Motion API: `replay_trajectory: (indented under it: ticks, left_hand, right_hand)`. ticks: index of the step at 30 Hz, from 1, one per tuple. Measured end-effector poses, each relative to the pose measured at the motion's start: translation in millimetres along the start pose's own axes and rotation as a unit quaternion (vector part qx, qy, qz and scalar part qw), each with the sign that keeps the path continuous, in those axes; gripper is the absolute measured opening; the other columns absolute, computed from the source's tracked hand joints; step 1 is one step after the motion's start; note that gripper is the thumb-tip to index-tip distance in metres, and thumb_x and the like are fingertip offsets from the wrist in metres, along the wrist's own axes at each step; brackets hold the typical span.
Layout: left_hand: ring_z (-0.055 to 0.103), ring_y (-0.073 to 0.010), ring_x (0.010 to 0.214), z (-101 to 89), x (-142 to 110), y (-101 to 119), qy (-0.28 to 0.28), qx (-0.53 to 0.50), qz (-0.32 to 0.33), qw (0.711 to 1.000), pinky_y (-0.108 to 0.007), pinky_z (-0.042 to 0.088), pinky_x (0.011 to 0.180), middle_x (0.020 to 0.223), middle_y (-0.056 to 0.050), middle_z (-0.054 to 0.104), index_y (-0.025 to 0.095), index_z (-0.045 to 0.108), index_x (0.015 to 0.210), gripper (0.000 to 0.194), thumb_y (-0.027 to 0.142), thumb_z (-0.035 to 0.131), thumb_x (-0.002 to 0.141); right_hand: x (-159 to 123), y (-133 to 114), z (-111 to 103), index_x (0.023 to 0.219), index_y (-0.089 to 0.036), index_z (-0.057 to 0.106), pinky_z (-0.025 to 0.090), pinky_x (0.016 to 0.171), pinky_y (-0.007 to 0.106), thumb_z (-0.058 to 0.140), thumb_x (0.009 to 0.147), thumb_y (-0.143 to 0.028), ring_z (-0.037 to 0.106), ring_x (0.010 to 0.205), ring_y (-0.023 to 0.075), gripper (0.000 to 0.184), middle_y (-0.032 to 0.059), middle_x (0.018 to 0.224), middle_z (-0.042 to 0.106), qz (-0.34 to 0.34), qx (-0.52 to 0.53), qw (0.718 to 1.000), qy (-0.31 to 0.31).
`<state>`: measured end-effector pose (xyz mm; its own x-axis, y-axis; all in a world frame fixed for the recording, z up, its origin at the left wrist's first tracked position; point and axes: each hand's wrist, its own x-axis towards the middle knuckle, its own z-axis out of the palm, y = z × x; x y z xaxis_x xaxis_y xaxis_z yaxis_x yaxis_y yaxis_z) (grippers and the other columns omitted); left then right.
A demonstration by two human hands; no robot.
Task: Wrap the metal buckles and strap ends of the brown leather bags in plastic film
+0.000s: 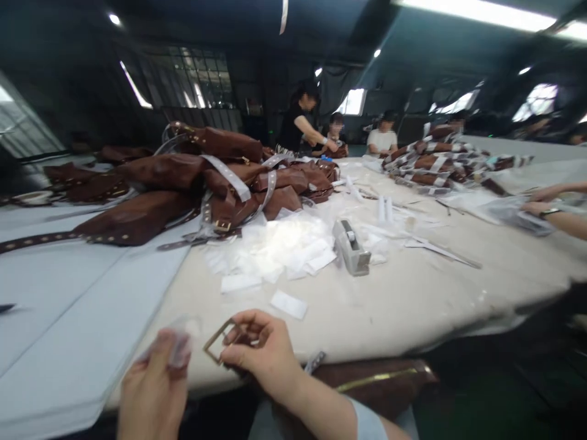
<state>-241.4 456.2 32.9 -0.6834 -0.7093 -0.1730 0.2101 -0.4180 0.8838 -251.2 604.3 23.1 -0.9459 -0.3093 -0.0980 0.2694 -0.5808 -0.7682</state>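
Note:
My right hand [270, 357] is closed on a rectangular brass-coloured buckle [211, 347], held just above the table's near edge. To its left, my left hand [156, 382] pinches a small piece of clear plastic film [182, 342], somewhat blurred. The two hands are close but apart. Below my right forearm a brown leather bag [385, 382] with a gold zip lies at the table edge, partly hidden by the arm. A short grey strap end with holes [315, 362] shows beside my right wrist.
Brown bags [160, 177] are piled at the left. White paper slips [287, 244] lie mid-table beside a tape dispenser [352, 247]. Scissors [443, 252] lie farther right. Another person's hands [541, 205] handle plastic at the right edge; wrapped bags [431, 162] and several people are beyond.

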Motion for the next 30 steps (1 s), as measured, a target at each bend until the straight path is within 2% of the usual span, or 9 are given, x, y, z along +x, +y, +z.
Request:
replay_trajectory:
  ticks: [2, 5, 8, 12, 16, 19, 23, 27, 30]
  left_hand:
    - [0.060, -0.0096, 0.058, 10.5, 1, -1, 0.024, -0.023, -0.023, 0.999, -0.011, 0.046, 0.042, 0.066, 0.001, 0.063, 0.014, 0.064, 0.070, 0.020, 0.014, 0.084, 0.067]
    - [0.062, -0.0109, 0.057, 13.3, 2, -5, 0.028, -0.020, -0.010, 0.999, -0.012, 0.044, 0.041, 0.064, 0.000, 0.064, 0.014, 0.066, 0.070, 0.018, 0.014, 0.083, 0.067]
    - [0.061, -0.0110, 0.056, 7.3, 2, -11, 0.017, -0.004, 0.014, 1.000, -0.014, 0.048, 0.044, 0.064, 0.000, 0.066, 0.014, 0.067, 0.070, 0.031, 0.023, 0.093, 0.056]
    - [0.061, -0.0120, 0.057, -1.0, 2, -21, -0.044, 0.040, 0.051, 0.997, -0.019, 0.054, 0.053, 0.063, -0.003, 0.068, 0.012, 0.071, 0.068, 0.049, 0.040, 0.101, 0.042]
    - [0.067, -0.0142, 0.065, -7.7, -1, -27, -0.067, 0.127, 0.083, 0.986, -0.019, 0.056, 0.062, 0.074, -0.007, 0.075, 0.012, 0.078, 0.078, 0.047, 0.046, 0.098, 0.052]
    - [0.072, -0.0164, 0.074, -10.2, -5, -26, -0.079, 0.172, 0.100, 0.977, -0.018, 0.058, 0.069, 0.083, -0.009, 0.078, 0.015, 0.081, 0.083, 0.046, 0.047, 0.097, 0.053]
    - [0.073, -0.0189, 0.073, -8.9, -11, -24, -0.116, 0.231, 0.062, 0.964, -0.021, 0.061, 0.068, 0.084, -0.008, 0.079, 0.018, 0.081, 0.085, 0.051, 0.048, 0.099, 0.047]
    - [0.076, -0.0235, 0.082, -8.7, -22, -23, -0.129, 0.253, 0.024, 0.959, -0.024, 0.063, 0.074, 0.089, -0.009, 0.079, 0.019, 0.082, 0.092, 0.057, 0.051, 0.097, 0.048]
    - [0.076, -0.0287, 0.084, -10.2, -32, -25, -0.126, 0.271, -0.012, 0.954, -0.028, 0.064, 0.072, 0.089, -0.007, 0.079, 0.024, 0.082, 0.086, 0.049, 0.046, 0.095, 0.045]
  right_hand:
    - [-2, -8, -5, 0.092, -0.016, 0.074, 0.055, 0.066, 0.023, 0.096, 0.047, -0.024, 0.066, 0.066, 0.0115, 0.051, 0.0003, 0.077, 0.074, -0.027, -0.016, 0.999, 0.010]
    - [-3, -6, -8, 0.096, -0.017, 0.075, 0.055, 0.065, 0.024, 0.092, 0.055, -0.024, 0.065, 0.066, 0.0122, 0.045, 0.0001, 0.077, 0.073, -0.048, -0.039, 0.998, 0.033]
    - [-5, 2, -4, 0.098, -0.016, 0.075, 0.055, 0.064, 0.026, 0.090, 0.059, -0.026, 0.064, 0.065, 0.0135, 0.043, 0.0011, 0.078, 0.073, -0.069, -0.056, 0.995, 0.046]
    - [-4, 8, -1, 0.101, -0.017, 0.076, 0.054, 0.065, 0.027, 0.089, 0.066, -0.027, 0.063, 0.066, 0.0138, 0.039, 0.0013, 0.078, 0.073, -0.091, -0.070, 0.993, 0.042]
    - [-3, 10, -2, 0.102, -0.018, 0.075, 0.053, 0.067, 0.026, 0.088, 0.069, -0.025, 0.063, 0.068, 0.0135, 0.036, 0.0004, 0.078, 0.072, -0.096, -0.103, 0.990, 0.022]
    - [-3, 10, -5, 0.106, -0.019, 0.067, 0.054, 0.066, 0.024, 0.091, 0.062, -0.023, 0.065, 0.072, 0.0138, 0.050, -0.0023, 0.082, 0.067, -0.079, -0.105, 0.991, 0.028]
    - [-4, 7, -12, 0.112, -0.024, 0.052, 0.052, 0.059, 0.019, 0.086, 0.066, -0.024, 0.062, 0.070, 0.0091, 0.057, -0.0029, 0.100, 0.058, -0.070, -0.072, 0.995, 0.024]
    - [-5, 3, -20, 0.117, -0.023, 0.054, 0.051, 0.064, 0.019, 0.078, 0.073, -0.023, 0.058, 0.080, 0.0106, 0.050, 0.0000, 0.100, 0.055, -0.114, -0.060, 0.991, 0.025]
    - [-7, 3, -23, 0.120, -0.023, 0.057, 0.047, 0.061, 0.020, 0.076, 0.072, -0.023, 0.056, 0.075, 0.0102, 0.052, 0.0017, 0.101, 0.056, -0.131, -0.057, 0.988, 0.054]
